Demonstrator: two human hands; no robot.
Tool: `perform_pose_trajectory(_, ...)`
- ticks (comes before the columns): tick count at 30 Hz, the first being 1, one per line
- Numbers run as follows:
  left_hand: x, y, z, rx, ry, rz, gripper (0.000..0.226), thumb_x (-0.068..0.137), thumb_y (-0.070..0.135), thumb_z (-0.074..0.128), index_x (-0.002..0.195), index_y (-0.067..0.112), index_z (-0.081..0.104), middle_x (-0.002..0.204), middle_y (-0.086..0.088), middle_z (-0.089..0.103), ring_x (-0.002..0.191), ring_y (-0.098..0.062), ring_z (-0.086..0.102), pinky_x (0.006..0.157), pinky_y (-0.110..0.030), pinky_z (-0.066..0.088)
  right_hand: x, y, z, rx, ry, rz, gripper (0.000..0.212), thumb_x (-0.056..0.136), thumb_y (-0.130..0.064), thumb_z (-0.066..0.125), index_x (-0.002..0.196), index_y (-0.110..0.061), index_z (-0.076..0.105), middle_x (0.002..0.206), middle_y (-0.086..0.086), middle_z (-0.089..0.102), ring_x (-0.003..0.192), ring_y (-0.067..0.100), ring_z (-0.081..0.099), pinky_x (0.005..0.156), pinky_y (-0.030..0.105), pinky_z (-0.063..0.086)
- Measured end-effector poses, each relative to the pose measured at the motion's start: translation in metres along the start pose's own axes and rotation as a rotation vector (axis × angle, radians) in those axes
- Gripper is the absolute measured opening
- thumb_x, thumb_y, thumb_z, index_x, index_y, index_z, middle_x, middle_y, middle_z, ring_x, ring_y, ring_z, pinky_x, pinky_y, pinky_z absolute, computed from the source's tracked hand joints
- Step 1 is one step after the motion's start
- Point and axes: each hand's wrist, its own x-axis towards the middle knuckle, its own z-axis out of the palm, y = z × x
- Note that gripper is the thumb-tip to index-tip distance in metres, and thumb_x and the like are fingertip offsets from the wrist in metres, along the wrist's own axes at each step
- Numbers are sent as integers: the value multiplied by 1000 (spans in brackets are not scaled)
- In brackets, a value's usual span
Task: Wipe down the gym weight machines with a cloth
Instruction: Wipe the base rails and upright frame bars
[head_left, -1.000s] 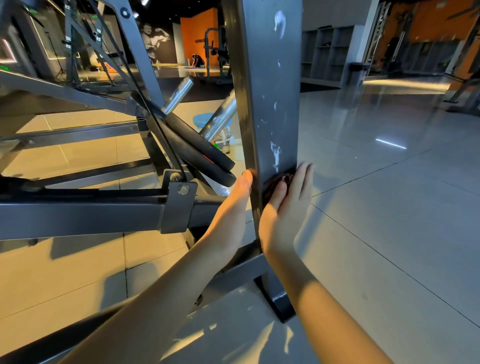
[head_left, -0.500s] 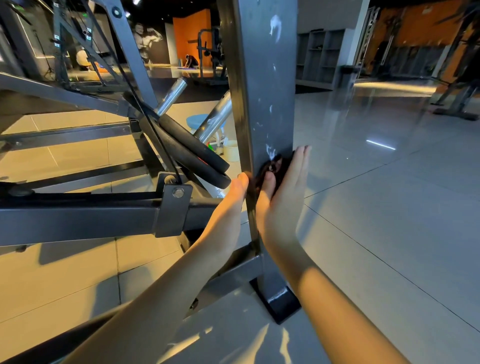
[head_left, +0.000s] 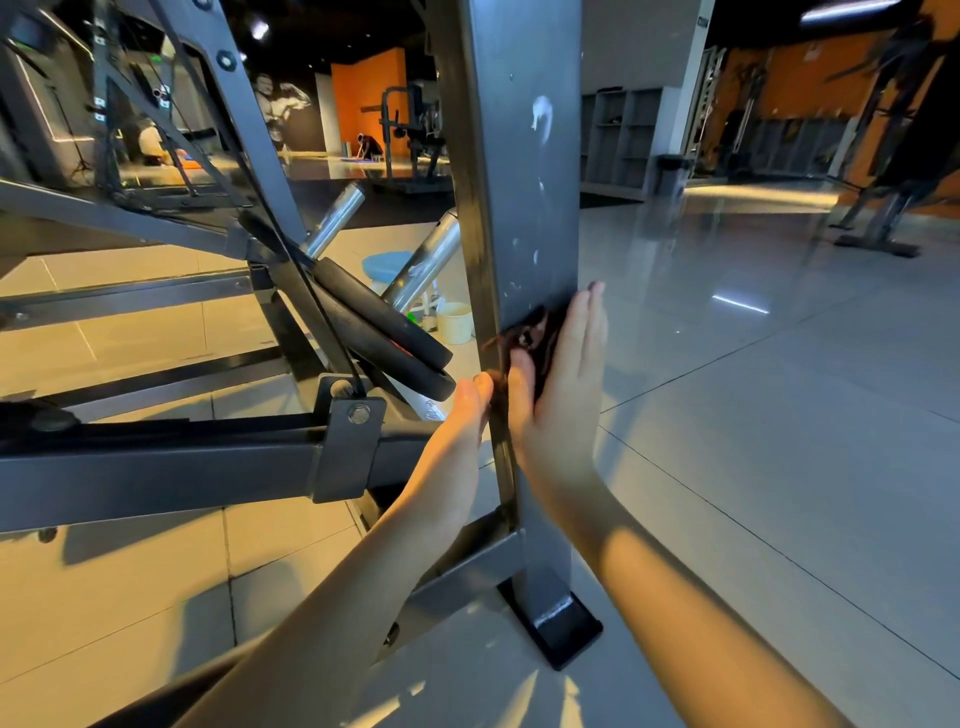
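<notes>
A dark cloth (head_left: 536, 332) is pressed against the near face of the machine's grey upright post (head_left: 519, 197), on its lower part, well above the black foot plate (head_left: 563, 629) by which the post is set on the tiled floor (head_left: 779, 467). The post's long axis is seen running straight up from the floor and out past the top edge of the view. The cloth is bunched, and its longer side is laid slantwise, from the post's left edge up towards its right edge.

The cloth is covered by the right hand (head_left: 563, 395), whose fingers (head_left: 589, 332) are held straight and together, pointing up along the post; the thumb is laid on the cloth's lower end. The left hand (head_left: 460, 421) is placed against the post's left side, with the thumb touching the post's edge just beside the cloth. Its fingers are hidden behind the post, so whether they are straight or curled cannot be told.

White smears are seen on the post above the cloth. To the left, two black weight plates (head_left: 384, 338) are carried, tilted, on the frame, above a horizontal beam (head_left: 156, 462).
</notes>
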Motion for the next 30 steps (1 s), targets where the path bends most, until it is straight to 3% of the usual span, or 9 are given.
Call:
perform_pose_trajectory(3,-15,0,-12,27,-125,-32,40,105,29,12,105,16,50,112,3,46,106,-4,42,89,-12,30,2,10,-7,-6,-80,10,62,97,-30,39,151,-5,20,158,22,18,146,27,16,119,26,16)
perform_pose_trajectory(6,-15,2,-17,35,-145,43,61,88,65,21,124,27,53,129,17,55,122,5,43,113,-19,18,15,7,-5,121,-13,285,63,98,-32,34,152,-3,20,160,16,18,148,23,15,114,10,7)
perform_pose_trajectory(8,-20,14,-18,49,-125,111,42,95,57,21,109,35,54,92,30,68,90,20,56,85,1,37,10,-9,-4,71,4,287,64,99,-36,31,152,-3,19,160,16,17,148,26,14,116,14,6)
perform_pose_trajectory(9,-24,24,-17,30,-136,135,39,100,47,16,105,35,53,86,31,67,86,21,58,74,2,40,2,-15,-1,36,-7,220,62,100,-37,30,152,-4,20,159,19,19,148,30,15,119,22,9)
perform_pose_trajectory(11,-31,33,-17,-8,-192,207,46,103,40,10,119,31,52,115,20,62,118,6,52,93,-9,37,-12,-21,1,-60,-54,78,57,102,-36,29,150,-7,21,157,22,23,146,35,17,119,36,16)
perform_pose_trajectory(15,-31,50,-22,-50,-242,232,47,105,26,12,142,8,36,150,-5,37,139,-18,32,105,-23,27,27,-13,-1,76,17,272,60,99,-32,33,151,-5,24,158,17,23,147,26,18,113,10,7)
perform_pose_trajectory(21,-40,35,-18,-58,-268,241,43,102,42,9,114,35,50,109,27,61,99,17,56,88,-4,41,2,-43,9,30,60,231,60,100,-35,31,150,-2,28,156,21,26,145,34,21,117,29,14)
perform_pose_trajectory(26,-32,35,-30,-42,-265,265,55,105,34,9,142,6,38,147,-7,42,138,-18,37,113,-31,29,60,-18,4,177,201,504,61,92,-37,33,146,-9,39,148,9,44,140,23,36,112,20,23)
perform_pose_trajectory(30,-30,33,-21,-112,-230,215,51,102,48,10,138,29,42,136,18,49,133,-3,37,112,-25,24,36,-38,10,152,216,428,58,96,-34,34,145,-4,37,151,16,38,142,27,31,118,26,19)
